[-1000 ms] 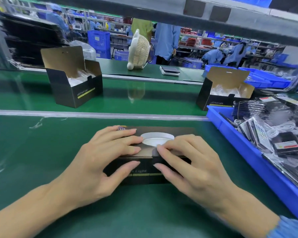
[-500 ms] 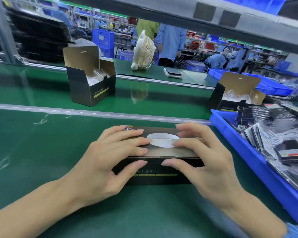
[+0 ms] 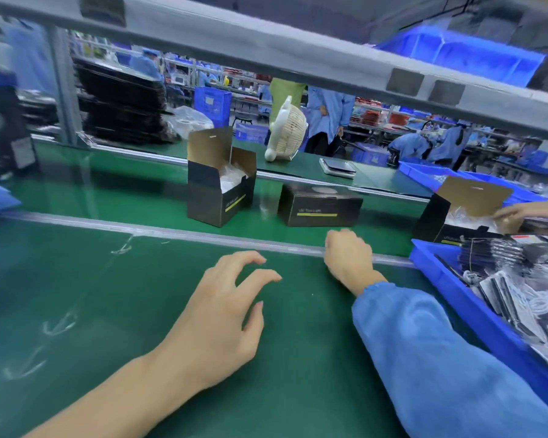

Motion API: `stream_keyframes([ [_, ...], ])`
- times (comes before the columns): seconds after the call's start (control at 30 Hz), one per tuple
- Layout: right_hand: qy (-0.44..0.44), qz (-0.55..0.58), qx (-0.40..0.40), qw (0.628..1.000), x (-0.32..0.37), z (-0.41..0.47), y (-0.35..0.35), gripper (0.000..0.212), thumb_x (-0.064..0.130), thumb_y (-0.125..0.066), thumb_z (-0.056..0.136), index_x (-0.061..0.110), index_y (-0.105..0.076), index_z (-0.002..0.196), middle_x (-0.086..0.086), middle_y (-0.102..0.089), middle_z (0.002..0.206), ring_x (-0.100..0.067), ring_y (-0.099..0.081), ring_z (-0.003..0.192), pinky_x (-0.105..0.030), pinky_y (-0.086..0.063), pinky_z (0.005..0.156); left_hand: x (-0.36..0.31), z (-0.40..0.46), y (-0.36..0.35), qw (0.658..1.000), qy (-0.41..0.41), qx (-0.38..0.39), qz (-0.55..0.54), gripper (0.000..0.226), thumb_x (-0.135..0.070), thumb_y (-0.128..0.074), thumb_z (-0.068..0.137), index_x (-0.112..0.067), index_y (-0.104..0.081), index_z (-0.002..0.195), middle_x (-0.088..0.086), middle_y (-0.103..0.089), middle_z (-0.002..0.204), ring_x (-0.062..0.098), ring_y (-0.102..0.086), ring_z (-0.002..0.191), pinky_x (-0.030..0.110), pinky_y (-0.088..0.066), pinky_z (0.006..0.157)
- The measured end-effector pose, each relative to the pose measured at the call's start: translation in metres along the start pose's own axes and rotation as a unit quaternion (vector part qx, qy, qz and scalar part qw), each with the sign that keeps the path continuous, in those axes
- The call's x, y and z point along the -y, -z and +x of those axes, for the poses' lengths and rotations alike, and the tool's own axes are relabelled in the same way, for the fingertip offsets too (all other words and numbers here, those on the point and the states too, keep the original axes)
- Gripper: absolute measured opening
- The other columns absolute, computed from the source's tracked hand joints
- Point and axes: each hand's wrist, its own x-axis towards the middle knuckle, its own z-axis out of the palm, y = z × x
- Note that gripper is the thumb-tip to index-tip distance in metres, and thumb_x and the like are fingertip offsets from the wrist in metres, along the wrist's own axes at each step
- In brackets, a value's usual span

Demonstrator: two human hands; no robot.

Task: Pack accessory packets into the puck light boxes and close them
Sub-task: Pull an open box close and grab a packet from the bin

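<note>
Black boxes (image 3: 319, 205), one closed, two open, hands (image 3: 225, 314) empty

Single head-worn view, tilted, forward-down over near green bench (image 3: 76, 311).
</note>
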Motion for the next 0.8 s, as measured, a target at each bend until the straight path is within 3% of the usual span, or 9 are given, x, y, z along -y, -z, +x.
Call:
stream_keyframes([
  [0.17,0.12,0.19,-0.069,0.972,0.085,0.024,-0.015,0.031,0.019,-0.052,0.093,0.017,-0.06,0.123,-0.004,-0.056,0.12,-0.028,-0.054,0.11,-0.034,-0.044,0.081,0.016,-0.001,-0.01,0.988,0.015,0.151,-0.009,0.036,-0.035,-0.047,0.103,-0.035,-0.053,0.138,-0.014,-0.045,0.137,0.007,-0.038,0.119,0.017,-0.025,0.104],
  [0.27,0.2,0.342,-0.04,0.917,0.151,0.046,0.007,0.063,0.028,-0.065,0.089,0.015,-0.038,0.145,-0.006,-0.047,0.144,-0.025,-0.038,0.134,-0.043,-0.038,0.106,0.025,0.0,-0.016,0.987,0.011,0.16,0.021,0.033,-0.035,-0.045,0.101,-0.03,-0.057,0.132,-0.008,-0.05,0.128,0.013,-0.042,0.116,0.026,-0.031,0.106],
  [0.33,0.167,0.42,0.018,0.892,0.18,0.061,0.017,0.08,0.029,-0.069,0.088,0.014,-0.024,0.151,-0.009,-0.041,0.15,-0.027,-0.035,0.138,-0.046,-0.033,0.111,0.032,0.006,-0.013,0.987,-0.004,0.157,0.039,0.034,-0.018,-0.049,0.09,-0.023,-0.068,0.118,-0.003,-0.057,0.118,0.015,-0.045,0.111,0.031,-0.034,0.103],
  [0.43,0.097,0.415,0.0,0.904,0.182,0.079,0.02,0.057,0.017,-0.063,0.09,0.018,-0.039,0.142,-0.013,-0.058,0.127,-0.035,-0.051,0.121,-0.04,-0.043,0.096,0.038,0.013,0.003,0.999,-0.019,0.037,-0.009,0.029,0.006,-0.045,0.049,-0.014,-0.065,0.058,0.0,-0.063,0.07,0.024,-0.058,0.077,0.038,-0.045,0.078],
  [0.5,0.111,0.367,-0.017,0.924,0.16,0.076,0.031,0.04,0.012,-0.061,0.088,0.02,-0.055,0.127,-0.008,-0.063,0.113,-0.033,-0.057,0.108,-0.036,-0.047,0.082,0.045,0.018,0.01,0.992,0.055,-0.101,-0.044,0.026,0.009,-0.044,0.052,-0.015,-0.055,0.052,-0.002,-0.059,0.063,0.03,-0.06,0.072,0.035,-0.043,0.072],
  [0.6,0.15,0.352,-0.02,0.924,0.116,0.055,0.056,0.033,0.013,-0.065,0.086,0.017,-0.061,0.118,-0.003,-0.062,0.095,-0.029,-0.06,0.096,-0.039,-0.049,0.082,0.06,0.018,0.011,0.958,0.18,-0.214,-0.068,0.01,-0.015,-0.068,0.089,-0.022,-0.066,0.097,0.005,-0.06,0.109,0.027,-0.052,0.115,0.028,-0.035,0.099],
  [0.67,0.184,0.373,-0.029,0.909,0.094,0.023,0.072,0.034,0.011,-0.068,0.085,0.014,-0.062,0.118,-0.002,-0.064,0.092,-0.025,-0.06,0.087,-0.04,-0.049,0.086,0.062,0.016,0.005,0.946,0.245,-0.201,-0.074,0.073,-0.053,-0.078,0.083,-0.023,-0.047,0.141,0.006,-0.043,0.14,0.018,-0.037,0.136,0.031,-0.026,0.111],
  [0.73,0.246,0.4,0.004,0.883,0.078,-0.022,0.089,0.031,0.01,-0.07,0.084,0.014,-0.064,0.113,0.002,-0.062,0.086,-0.018,-0.061,0.077,-0.031,-0.052,0.081,0.055,0.017,-0.002,0.944,0.261,-0.189,-0.068,0.116,-0.077,-0.074,0.067,-0.023,-0.022,0.156,0.005,-0.032,0.154,0.018,-0.027,0.145,0.035,-0.021,0.115],
  [0.8,0.304,0.51,0.141,0.792,0.056,-0.062,0.108,0.02,0.01,-0.068,0.087,0.016,-0.064,0.106,0.001,-0.065,0.083,-0.014,-0.067,0.072,-0.022,-0.054,0.07,0.047,0.018,-0.014,0.948,0.253,-0.183,-0.057,0.132,-0.088,-0.066,0.056,-0.019,-0.018,0.157,0.011,-0.031,0.155,0.026,-0.026,0.147,0.045,-0.024,0.119],
])
